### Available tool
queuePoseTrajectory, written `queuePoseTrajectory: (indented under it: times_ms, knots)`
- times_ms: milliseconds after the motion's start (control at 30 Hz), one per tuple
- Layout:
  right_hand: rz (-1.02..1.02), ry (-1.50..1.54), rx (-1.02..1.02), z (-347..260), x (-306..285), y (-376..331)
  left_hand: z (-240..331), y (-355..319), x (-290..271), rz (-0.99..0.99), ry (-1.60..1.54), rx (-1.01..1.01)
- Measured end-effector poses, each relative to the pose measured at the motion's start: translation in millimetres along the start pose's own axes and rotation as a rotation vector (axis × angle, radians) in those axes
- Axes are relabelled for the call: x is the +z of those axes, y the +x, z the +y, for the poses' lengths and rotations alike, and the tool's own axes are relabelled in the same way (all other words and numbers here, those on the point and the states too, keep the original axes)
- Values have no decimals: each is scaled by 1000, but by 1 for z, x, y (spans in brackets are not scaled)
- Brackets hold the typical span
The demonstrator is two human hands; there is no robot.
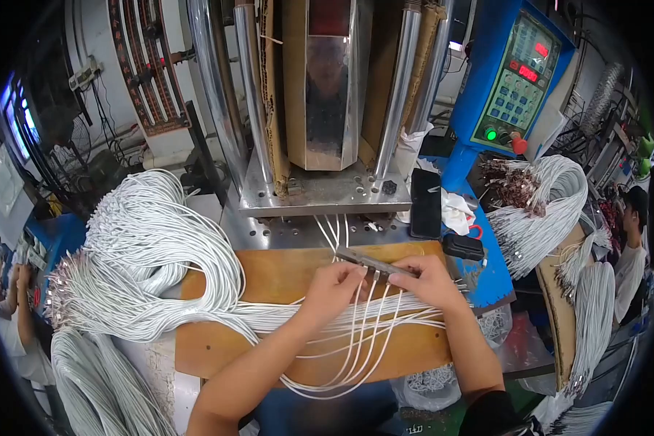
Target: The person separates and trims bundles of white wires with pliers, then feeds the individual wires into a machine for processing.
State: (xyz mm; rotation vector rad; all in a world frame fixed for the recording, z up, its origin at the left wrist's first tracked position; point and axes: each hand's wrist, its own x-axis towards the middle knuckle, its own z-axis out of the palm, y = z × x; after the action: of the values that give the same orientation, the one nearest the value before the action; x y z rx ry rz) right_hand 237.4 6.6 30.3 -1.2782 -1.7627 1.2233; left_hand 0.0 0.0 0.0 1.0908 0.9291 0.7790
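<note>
Both my hands are closed on a narrow grey metal bar (370, 263), tilted slightly down to the right above a tan board (407, 356). My left hand (333, 292) pinches it near its left end, thumb on top. At its right end is my right hand (430, 282), fingers around the edge and thumb on top. Several thin white cables (357, 334) hang from the bar's near side and loop down over the board. Other cables run across the board under my wrists, from a big bundle of white cables (203, 251) on the left. My fingers partly hide the bar.
Just beyond my hands stands a press with a steel plate (323, 209) and upright rods. At right are a dark phone-like slab (425, 203), a black case (463, 247), a blue control box (516, 83) and more cable bundles (541, 207). Another person (632, 254) is far right.
</note>
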Motion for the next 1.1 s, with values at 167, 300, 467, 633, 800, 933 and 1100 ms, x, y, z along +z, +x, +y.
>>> queuePoseTrajectory:
  times_ms: [167,300,467,633,800,933,1100]
  knots:
    - [34,-303,-85,1,-15,2,6,0,-10,297,237,414]
    - [23,-625,-267,-1,-19,16,30,-2,-25,325,-21,321]
    - [14,-799,-321,-52,-8,93,31,40,-69,353,-281,220]
    - [98,-1122,-193,-1,-10,209,31,58,-59,-30,-483,68]
    - [344,-738,-372,37,4,235,41,42,-58,-35,-351,35]
    - [415,-1114,-399,58,-2,244,46,44,-53,17,-361,27]
    - [271,-61,-341,55,-11,227,57,24,-68,-105,-385,47]
